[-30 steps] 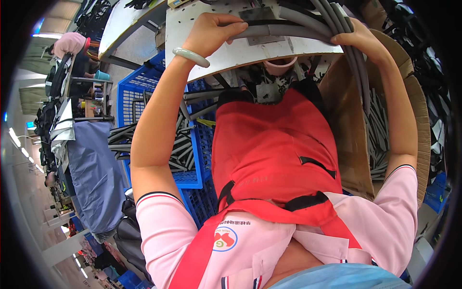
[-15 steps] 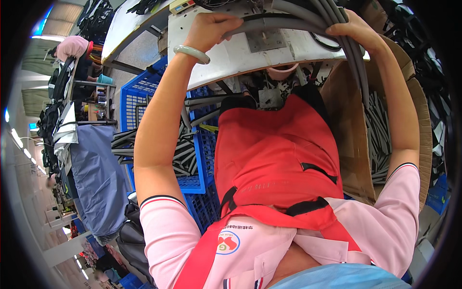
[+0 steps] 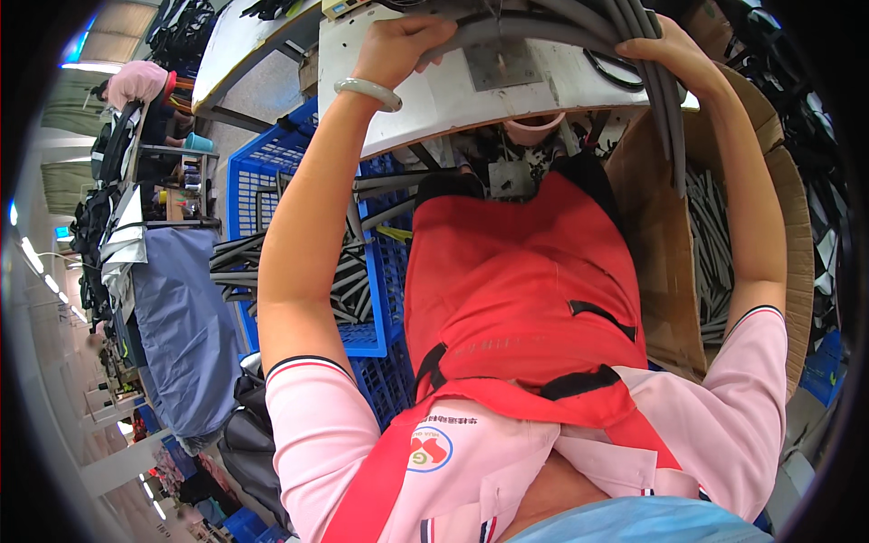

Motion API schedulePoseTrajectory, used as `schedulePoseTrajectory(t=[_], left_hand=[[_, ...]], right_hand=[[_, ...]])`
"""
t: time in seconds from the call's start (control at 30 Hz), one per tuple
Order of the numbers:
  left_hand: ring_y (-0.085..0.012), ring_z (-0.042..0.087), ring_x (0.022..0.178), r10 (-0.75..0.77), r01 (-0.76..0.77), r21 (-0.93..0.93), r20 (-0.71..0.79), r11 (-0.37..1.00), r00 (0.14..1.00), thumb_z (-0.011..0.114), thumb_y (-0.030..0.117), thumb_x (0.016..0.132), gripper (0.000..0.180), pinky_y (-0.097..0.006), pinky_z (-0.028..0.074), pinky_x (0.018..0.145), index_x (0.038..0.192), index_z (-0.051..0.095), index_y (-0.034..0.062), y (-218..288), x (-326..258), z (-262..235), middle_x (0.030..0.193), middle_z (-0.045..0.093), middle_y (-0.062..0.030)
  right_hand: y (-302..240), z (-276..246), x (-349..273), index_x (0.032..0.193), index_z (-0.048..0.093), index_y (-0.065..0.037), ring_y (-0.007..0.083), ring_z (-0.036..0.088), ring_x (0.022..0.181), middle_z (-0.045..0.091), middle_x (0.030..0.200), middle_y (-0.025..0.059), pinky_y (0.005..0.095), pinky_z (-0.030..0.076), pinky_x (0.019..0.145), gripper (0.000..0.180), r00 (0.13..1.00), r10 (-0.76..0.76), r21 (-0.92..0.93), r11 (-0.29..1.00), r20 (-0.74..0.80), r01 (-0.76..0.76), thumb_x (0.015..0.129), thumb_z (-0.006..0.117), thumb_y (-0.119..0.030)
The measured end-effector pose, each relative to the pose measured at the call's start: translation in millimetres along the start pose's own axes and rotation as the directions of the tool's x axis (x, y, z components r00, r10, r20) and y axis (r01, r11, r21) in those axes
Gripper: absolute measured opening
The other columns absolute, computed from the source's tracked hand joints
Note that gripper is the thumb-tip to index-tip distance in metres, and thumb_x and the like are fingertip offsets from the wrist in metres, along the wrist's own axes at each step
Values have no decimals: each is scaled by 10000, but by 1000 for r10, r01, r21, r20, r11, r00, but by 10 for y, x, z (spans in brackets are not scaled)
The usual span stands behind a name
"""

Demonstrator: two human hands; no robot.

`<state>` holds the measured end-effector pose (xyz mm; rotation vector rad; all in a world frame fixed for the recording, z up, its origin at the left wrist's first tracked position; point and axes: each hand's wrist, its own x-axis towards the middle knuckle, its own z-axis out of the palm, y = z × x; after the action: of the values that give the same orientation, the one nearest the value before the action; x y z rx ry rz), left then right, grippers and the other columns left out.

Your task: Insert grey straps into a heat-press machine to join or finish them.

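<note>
At the top of the view, over the white work table [image 3: 407,118], my left hand [image 3: 403,47] is closed around the end of a grey foam tube [image 3: 507,29]. That tube arches to the right toward my other hand. My right hand [image 3: 674,52] is wrapped round a bundle of similar grey tubes [image 3: 668,118], their ends hanging past the table edge. A dark metal plate [image 3: 500,68] is set in the tabletop beneath the arched tube. The upper parts of the tubes are cut off by the frame's top edge.
On the right stands a cardboard box [image 3: 656,271] holding many grey tubes [image 3: 711,253]. To the left, a blue crate [image 3: 385,299] carries more tubes. A pink bucket [image 3: 532,131] is under the table. At far left a person [image 3: 136,86] in pink sits at another bench.
Both hands keep their holds. The tubes have shifted slightly, and the dark strip along the arched tube shows less than before. My left wrist has moved slightly to the right.
</note>
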<state>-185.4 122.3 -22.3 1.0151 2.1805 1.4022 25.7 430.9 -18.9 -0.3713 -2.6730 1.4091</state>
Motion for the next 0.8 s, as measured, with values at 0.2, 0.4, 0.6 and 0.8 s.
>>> schedulePoseTrajectory(t=[0.2,0.4,0.6,0.8], left_hand=[[-67,509,586,6,-20,-54,-260,998,966,634,257,909,269,-223,386,538,1015,718,24,-254,-14,-347,672,609,-10],[-73,524,516,-49,115,252,-253,961,966,652,263,910,276,-203,408,481,949,706,-5,-967,-522,-198,627,585,-8],[-52,482,515,42,51,258,-341,965,939,630,262,932,269,-215,380,458,938,708,5,-971,-560,10,637,564,14],[-58,494,524,111,13,339,-344,941,932,612,315,939,305,-224,374,458,968,715,29,-1042,-550,15,619,542,22]], right_hand=[[-52,-137,-600,1078,597,9,134,568,855,617,937,53,269,461,786,404,915,30,238,969,-402,72,717,718,-124],[500,-755,-1697,887,594,-86,89,540,563,560,670,-12,238,430,518,231,753,206,328,945,-625,14,781,751,-220],[1360,-1276,-2512,984,612,-45,115,601,739,619,812,26,268,485,658,302,536,127,93,992,-835,-90,774,764,-200],[2448,-1269,-2868,1404,371,-117,348,489,1235,486,1357,211,437,401,1027,911,551,168,-308,680,-818,-665,643,830,-320]])
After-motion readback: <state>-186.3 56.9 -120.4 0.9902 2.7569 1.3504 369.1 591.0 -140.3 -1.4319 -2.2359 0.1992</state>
